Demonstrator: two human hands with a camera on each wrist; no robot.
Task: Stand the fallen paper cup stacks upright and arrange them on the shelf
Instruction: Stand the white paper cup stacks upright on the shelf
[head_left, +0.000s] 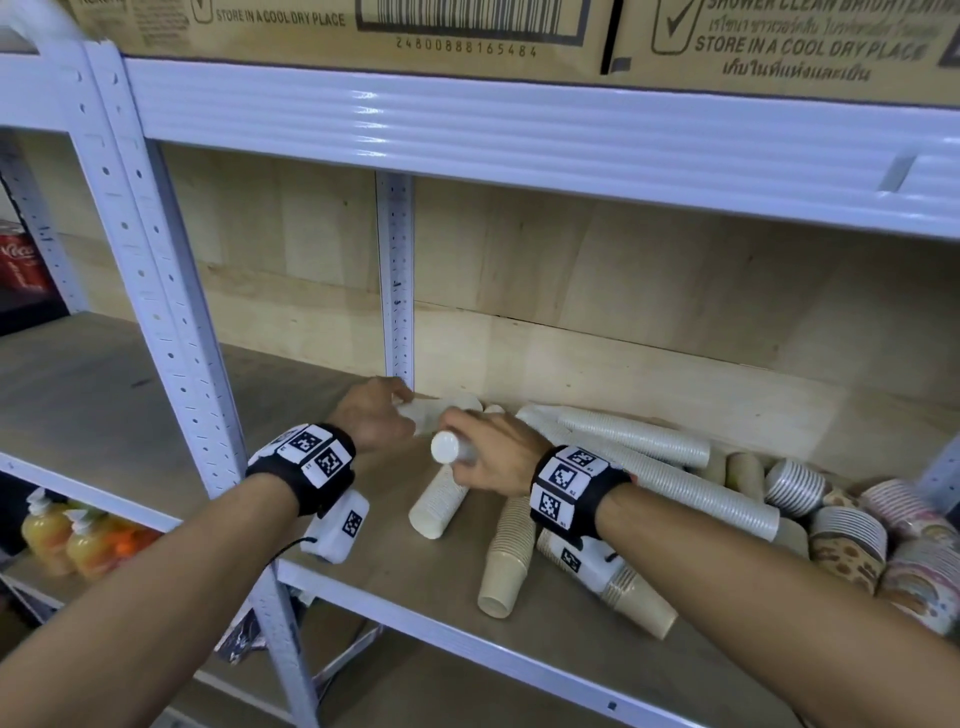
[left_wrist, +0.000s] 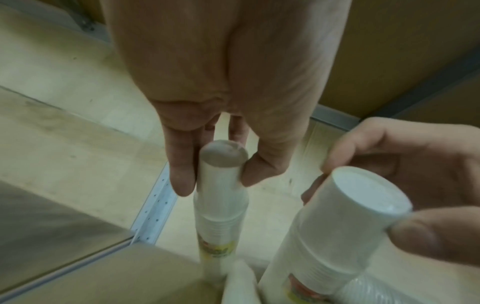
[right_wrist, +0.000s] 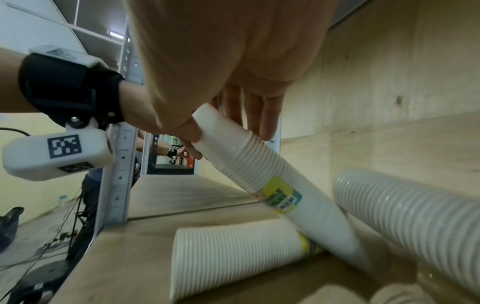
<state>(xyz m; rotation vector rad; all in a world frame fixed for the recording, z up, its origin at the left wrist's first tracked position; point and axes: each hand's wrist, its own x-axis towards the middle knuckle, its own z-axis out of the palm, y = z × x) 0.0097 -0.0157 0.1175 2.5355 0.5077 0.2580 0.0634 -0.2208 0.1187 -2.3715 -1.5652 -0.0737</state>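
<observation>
Two stacks are in hand at this moment, and as far as I can judge none is yet standing free on the shelf (head_left: 363, 571). Starting at the left: my left hand (head_left: 371, 413) is near the rear upright post (head_left: 395, 280), thumb and fingers pinched on the closed top end of a slim white stack (left_wrist: 221, 185); the left wrist view looks straight down its length, so it seems upright or close to it, foot on the board, but not released. Just beside it, my right hand (head_left: 491, 457) has its fingers curled round the top end of a second white stack (head_left: 441, 493), the one with the yellow-green label; the right wrist view shows it tilted, lower end on the board amid the others, so I read it as mid-lift. Under it lies a short white ribbed stack (right_wrist: 239, 257) on its side. Further right, the bulk remains: tan stacks (head_left: 506, 556) lying mouth toward me, long white ribbed stacks (head_left: 634, 434) lying across the back, then short patterned stacks (head_left: 852, 540) toppled at the far right edge. My judgement: early in the job, two being stood, roughly a dozen down, and no arranging of rows begun. Exact count of the pile I cannot tell; several overlap.
</observation>
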